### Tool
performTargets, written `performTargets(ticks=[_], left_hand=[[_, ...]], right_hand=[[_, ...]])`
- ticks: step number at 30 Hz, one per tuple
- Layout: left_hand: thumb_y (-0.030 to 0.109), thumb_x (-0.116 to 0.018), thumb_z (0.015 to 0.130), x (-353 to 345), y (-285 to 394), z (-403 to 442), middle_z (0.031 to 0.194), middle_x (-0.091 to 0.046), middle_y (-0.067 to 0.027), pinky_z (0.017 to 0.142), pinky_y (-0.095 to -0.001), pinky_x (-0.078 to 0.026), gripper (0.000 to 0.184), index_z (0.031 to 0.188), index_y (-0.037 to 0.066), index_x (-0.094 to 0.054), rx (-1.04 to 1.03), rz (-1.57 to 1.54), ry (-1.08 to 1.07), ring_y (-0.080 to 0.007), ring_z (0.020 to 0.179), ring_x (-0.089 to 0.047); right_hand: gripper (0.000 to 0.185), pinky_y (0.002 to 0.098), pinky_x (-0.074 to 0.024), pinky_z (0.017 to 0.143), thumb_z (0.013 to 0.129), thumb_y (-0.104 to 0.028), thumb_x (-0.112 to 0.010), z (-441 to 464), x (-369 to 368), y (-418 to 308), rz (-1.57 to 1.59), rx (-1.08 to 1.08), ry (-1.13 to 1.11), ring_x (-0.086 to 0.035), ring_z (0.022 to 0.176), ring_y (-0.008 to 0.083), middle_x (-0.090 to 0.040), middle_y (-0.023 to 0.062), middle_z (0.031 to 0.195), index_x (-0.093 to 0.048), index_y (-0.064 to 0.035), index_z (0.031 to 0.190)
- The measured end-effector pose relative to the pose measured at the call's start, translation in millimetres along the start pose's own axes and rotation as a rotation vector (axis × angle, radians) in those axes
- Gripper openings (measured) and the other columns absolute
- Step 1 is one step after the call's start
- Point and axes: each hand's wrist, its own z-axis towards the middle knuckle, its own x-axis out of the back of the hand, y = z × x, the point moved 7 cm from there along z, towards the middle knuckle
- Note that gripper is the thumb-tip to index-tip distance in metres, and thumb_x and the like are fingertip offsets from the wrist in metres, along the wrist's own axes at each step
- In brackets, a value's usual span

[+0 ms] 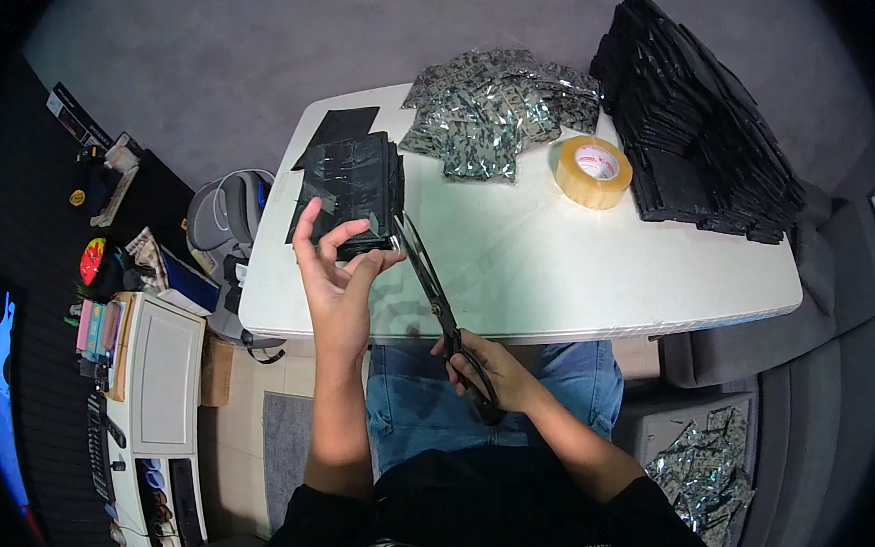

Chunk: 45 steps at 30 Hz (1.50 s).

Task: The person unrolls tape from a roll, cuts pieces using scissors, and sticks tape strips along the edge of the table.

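My right hand (494, 370) is wrapped round the handles of large dark scissors (437, 299) at the table's front edge. The scissor blades point away from me, slightly parted, with their tips beside a stack of black packets (352, 183). My left hand (339, 269) is at the near edge of that stack, thumb and index finger pinched near the blades, other fingers raised. What the pinch holds is too small to make out. Clear strips of tape lie on the stack. A roll of clear tape (594, 172) lies on the white table (517, 269).
Camouflage-patterned packets in shiny wrap (498, 109) are heaped at the table's back. A tall pile of black packets (694, 127) covers the right end. More shiny packets (705, 478) lie low at the right. A white cabinet (163, 375) and a grey sofa (816, 401) flank the table.
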Motion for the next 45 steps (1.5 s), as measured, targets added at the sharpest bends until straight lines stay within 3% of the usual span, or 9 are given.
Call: performTargets(ticks=[3,9,15,21,33,36,39,40,45], left_hand=[[-0.012,-0.057,0.095,-1,2,-1,0.138,-0.060,-0.0178,0.098,-0.0491,-0.065,0.086,0.169,0.012,-0.021,-0.015,0.036,0.020,-0.0293,0.097,-0.079],[-0.016,-0.059,0.095,-1,2,0,0.137,-0.054,-0.0200,0.096,-0.0440,-0.065,0.088,0.168,0.010,-0.017,-0.002,-0.002,-0.003,-0.0327,0.098,-0.079],[-0.012,-0.057,0.096,-2,-1,-1,0.138,-0.060,-0.0181,0.099,-0.0511,-0.064,0.085,0.169,0.012,-0.022,-0.015,0.030,0.010,-0.0294,0.097,-0.079],[-0.016,-0.059,0.096,-5,1,-1,0.136,-0.056,-0.0194,0.095,-0.0434,-0.065,0.087,0.168,0.009,-0.017,0.006,0.006,0.003,-0.0328,0.098,-0.079],[-0.010,-0.058,0.096,-3,9,-8,0.140,-0.060,-0.0199,0.097,-0.0483,-0.064,0.085,0.169,0.012,-0.021,-0.030,0.033,-0.003,-0.0295,0.096,-0.078],[-0.014,-0.061,0.095,-1,19,-5,0.144,-0.055,-0.0220,0.092,-0.0397,-0.063,0.091,0.170,0.012,-0.015,-0.086,-0.045,0.000,-0.0314,0.099,-0.078],[-0.018,-0.061,0.093,-3,24,0,0.155,-0.045,-0.0237,0.094,-0.0390,-0.062,0.096,0.170,0.013,-0.014,-0.193,0.025,0.039,-0.0319,0.108,-0.076],[-0.022,-0.063,0.089,-3,21,3,0.162,-0.036,-0.0228,0.095,-0.0396,-0.063,0.102,0.171,0.015,-0.013,-0.193,0.006,-0.003,-0.0329,0.122,-0.070],[-0.021,-0.068,0.085,-13,1,13,0.167,-0.034,-0.0220,0.095,-0.0466,-0.066,0.109,0.172,0.018,-0.014,-0.176,0.064,-0.039,-0.0349,0.131,-0.064]], right_hand=[[0.029,0.0258,-0.0511,0.069,0.116,-0.030,-0.056,-1,0,0,-0.009,-0.002,0.006,-0.059,0.074,0.0081,-0.058,-0.0002,0.085,-0.061,-0.0052,0.130],[0.028,0.0255,-0.0506,0.067,0.115,-0.030,-0.057,0,2,4,-0.008,-0.004,0.009,-0.060,0.073,0.0074,-0.059,-0.0004,0.084,-0.061,-0.0056,0.128],[0.027,0.0251,-0.0506,0.066,0.115,-0.030,-0.058,0,3,10,0.022,-0.009,0.015,-0.060,0.071,0.0069,-0.059,-0.0010,0.083,-0.061,-0.0059,0.127],[0.026,0.0251,-0.0506,0.065,0.115,-0.030,-0.059,-1,4,6,-0.009,-0.019,0.029,-0.060,0.069,0.0068,-0.060,-0.0012,0.082,-0.061,-0.0059,0.125],[0.026,0.0243,-0.0492,0.061,0.115,-0.031,-0.060,0,4,8,0.078,-0.026,0.021,-0.060,0.066,0.0065,-0.061,-0.0011,0.079,-0.061,-0.0061,0.120],[0.026,0.0248,-0.0496,0.061,0.114,-0.031,-0.060,-2,8,7,0.090,-0.023,0.034,-0.061,0.067,0.0066,-0.061,-0.0006,0.079,-0.062,-0.0058,0.119],[0.027,0.0251,-0.0503,0.063,0.113,-0.032,-0.062,-3,9,6,0.090,0.043,0.029,-0.061,0.068,0.0069,-0.061,-0.0001,0.079,-0.063,-0.0052,0.121],[0.028,0.0251,-0.0505,0.063,0.112,-0.032,-0.063,-4,10,6,0.090,0.075,0.028,-0.061,0.068,0.0071,-0.060,0.0000,0.079,-0.064,-0.0050,0.121],[0.032,0.0248,-0.0504,0.066,0.108,-0.031,-0.071,-9,7,6,0.067,0.084,0.013,-0.060,0.069,0.0068,-0.059,-0.0009,0.079,-0.065,-0.0040,0.123]])
